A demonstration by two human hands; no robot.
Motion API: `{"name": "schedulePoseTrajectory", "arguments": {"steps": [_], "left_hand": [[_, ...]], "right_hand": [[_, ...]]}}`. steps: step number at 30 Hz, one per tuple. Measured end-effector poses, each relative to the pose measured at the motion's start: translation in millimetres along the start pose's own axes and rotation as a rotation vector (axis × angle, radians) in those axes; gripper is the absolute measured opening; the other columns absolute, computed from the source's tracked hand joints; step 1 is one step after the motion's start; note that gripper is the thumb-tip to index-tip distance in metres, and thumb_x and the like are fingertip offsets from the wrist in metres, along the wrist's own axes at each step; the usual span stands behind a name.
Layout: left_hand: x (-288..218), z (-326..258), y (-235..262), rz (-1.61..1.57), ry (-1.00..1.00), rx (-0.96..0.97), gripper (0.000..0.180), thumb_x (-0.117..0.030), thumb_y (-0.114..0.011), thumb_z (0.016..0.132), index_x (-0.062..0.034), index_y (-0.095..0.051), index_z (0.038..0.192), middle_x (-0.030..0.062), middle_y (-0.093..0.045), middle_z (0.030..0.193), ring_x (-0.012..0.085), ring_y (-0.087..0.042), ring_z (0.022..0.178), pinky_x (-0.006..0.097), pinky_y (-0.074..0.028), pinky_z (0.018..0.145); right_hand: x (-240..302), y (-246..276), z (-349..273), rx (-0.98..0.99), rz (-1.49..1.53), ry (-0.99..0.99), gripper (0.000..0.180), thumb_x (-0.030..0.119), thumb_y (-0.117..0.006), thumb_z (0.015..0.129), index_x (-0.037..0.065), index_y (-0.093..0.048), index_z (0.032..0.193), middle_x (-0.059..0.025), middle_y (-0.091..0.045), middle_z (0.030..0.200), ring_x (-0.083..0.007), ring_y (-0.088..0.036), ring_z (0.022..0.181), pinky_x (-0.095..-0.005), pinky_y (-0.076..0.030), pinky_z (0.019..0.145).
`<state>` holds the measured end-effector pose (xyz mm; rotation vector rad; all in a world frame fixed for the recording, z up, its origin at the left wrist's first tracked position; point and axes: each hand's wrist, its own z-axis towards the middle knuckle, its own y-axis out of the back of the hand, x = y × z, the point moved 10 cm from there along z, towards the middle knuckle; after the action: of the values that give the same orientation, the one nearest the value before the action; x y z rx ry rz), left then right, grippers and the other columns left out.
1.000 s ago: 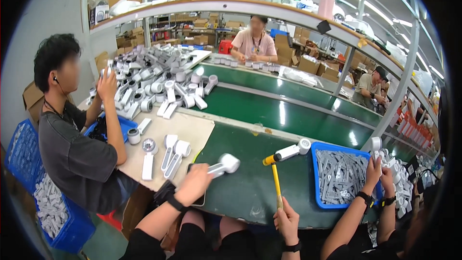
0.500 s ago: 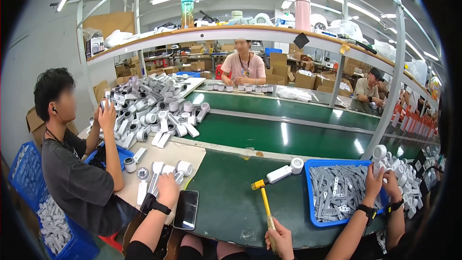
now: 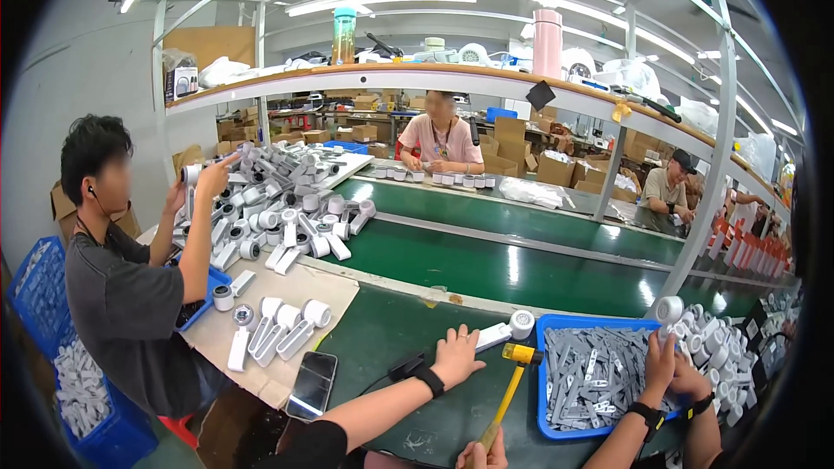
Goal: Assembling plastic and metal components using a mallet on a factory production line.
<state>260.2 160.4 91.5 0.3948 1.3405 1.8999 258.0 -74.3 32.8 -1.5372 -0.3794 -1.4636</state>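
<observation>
My left hand [image 3: 458,359] lies over the green bench with its fingers spread, at the handle end of a white handheld fan body [image 3: 494,335]. Whether the fingertips touch that handle, I cannot tell. My right hand [image 3: 486,453], at the lower edge, is closed around the handle of a small yellow hammer [image 3: 506,399]. The yellow and black hammer head is raised beside the fan body's round, grilled head. Several more white fan bodies [image 3: 295,339] lie side by side on the cardboard at the left, some with open, hollow handles.
A black phone [image 3: 312,385] lies left of my forearm. At the right, a blue tray [image 3: 543,382] holds many grey strips, with a co-worker's hands [image 3: 673,373] above it. A person [image 3: 130,295] sits at the left by a heap of fan bodies [image 3: 278,208]. Beyond runs a green conveyor [image 3: 469,256].
My left hand has left the fan bodies on the cardboard and moved right to the single one on the bench. The hammer has shifted right and its head now points the other way.
</observation>
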Motion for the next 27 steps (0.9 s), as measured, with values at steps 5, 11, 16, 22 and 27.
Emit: {"name": "schedulePoseTrajectory", "arguments": {"steps": [5, 11, 16, 22, 27], "left_hand": [[-15.1, 24.5, -57.6, -0.016, -0.015, -0.003, 0.069, -0.041, -0.079, 0.076, -0.0109, -0.053, 0.132, 0.0119, -0.055, 0.120, 0.0292, -0.054, 0.108, 0.042, -0.052, 0.076], [-20.5, 32.3, -61.5, -0.116, -0.002, -0.046, 0.050, -0.027, -0.079, 0.075, -0.0089, -0.056, 0.115, 0.0109, -0.057, 0.108, 0.0284, -0.058, 0.102, 0.041, -0.053, 0.075], [-1.0, 0.6, -49.7, -0.165, -0.001, -0.008, 0.035, -0.012, -0.070, 0.076, -0.0024, -0.057, 0.107, 0.0164, -0.061, 0.102, 0.0330, -0.060, 0.098, 0.043, -0.055, 0.078], [48.4, -89.5, -3.5, -0.534, 0.082, 0.104, 0.032, -0.011, -0.059, 0.083, 0.0015, -0.051, 0.112, 0.0240, -0.061, 0.096, 0.0415, -0.060, 0.097, 0.050, -0.050, 0.083], [100.5, -169.3, 33.6, -0.696, 0.193, 0.040, 0.036, -0.011, -0.062, 0.087, -0.0034, -0.053, 0.121, 0.0207, -0.062, 0.111, 0.0401, -0.058, 0.109, 0.046, -0.048, 0.094]], "right_hand": [[-8.3, -1.8, -2.5, 0.078, 0.014, -0.015, 0.054, 0.005, -0.052, 0.101, 0.004, -0.034, 0.152, -0.0046, -0.057, 0.073, -0.0100, -0.048, 0.046, -0.0230, -0.041, 0.043], [12.8, 5.9, -11.9, -0.003, -0.121, 0.000, 0.057, 0.004, -0.055, 0.098, 0.006, -0.037, 0.152, 0.0002, -0.052, 0.068, -0.0077, -0.040, 0.045, -0.0212, -0.036, 0.044], [23.2, -7.5, -10.3, 0.044, -0.164, 0.009, 0.058, 0.005, -0.056, 0.098, 0.007, -0.038, 0.152, 0.0005, -0.051, 0.068, -0.0071, -0.039, 0.045, -0.0209, -0.033, 0.042], [16.4, -4.7, -7.5, 0.005, -0.142, -0.048, 0.061, 0.007, -0.055, 0.098, 0.009, -0.032, 0.154, -0.0008, -0.051, 0.069, -0.0061, -0.039, 0.045, -0.0200, -0.033, 0.042], [19.0, -11.9, -6.8, 0.004, -0.203, -0.048, 0.059, 0.010, -0.053, 0.099, 0.008, -0.032, 0.154, -0.0012, -0.051, 0.068, -0.0065, -0.039, 0.044, -0.0202, -0.033, 0.041]]}}
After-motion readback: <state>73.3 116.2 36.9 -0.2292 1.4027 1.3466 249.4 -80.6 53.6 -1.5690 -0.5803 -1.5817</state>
